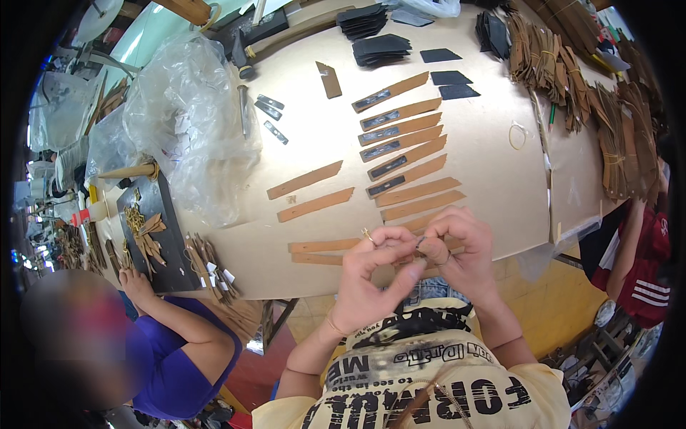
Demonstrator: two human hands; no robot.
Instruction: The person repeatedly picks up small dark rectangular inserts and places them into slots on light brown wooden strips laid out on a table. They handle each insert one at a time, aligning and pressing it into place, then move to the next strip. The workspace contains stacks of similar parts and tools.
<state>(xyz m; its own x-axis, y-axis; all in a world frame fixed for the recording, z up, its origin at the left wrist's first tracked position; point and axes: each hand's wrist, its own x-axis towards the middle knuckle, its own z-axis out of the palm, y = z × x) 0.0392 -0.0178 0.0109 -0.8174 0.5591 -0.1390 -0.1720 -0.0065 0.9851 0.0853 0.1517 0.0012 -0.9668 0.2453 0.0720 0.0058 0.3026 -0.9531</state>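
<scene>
The left hand (371, 261) and the right hand (457, 250) are close together, just above the near edge of the tabletop (464, 129). The fingertips of both hands pinch a small thing (420, 247) between them. It is too small to tell what it is. A tiny gold bit (367, 234) sticks up by the left hand's fingers. Right under the hands lie long brown strips (321, 247) flat on the tabletop. More brown strips with dark pieces on them (396, 132) lie in a row farther up, one next to the other. Two plain brown strips (311, 193) lie to the left of that row. Stacks of black pieces (379, 46) sit at the far side. Bundles of brown strips (614, 136) are piled along the right side. A white ring (517, 134) lies near them. A big clear plastic bag (186, 107) sits on the left. Another person in a purple shirt (179, 357) sits at the left, with a hand (136, 282) by a black board (153, 229) that has gold bits on it.
</scene>
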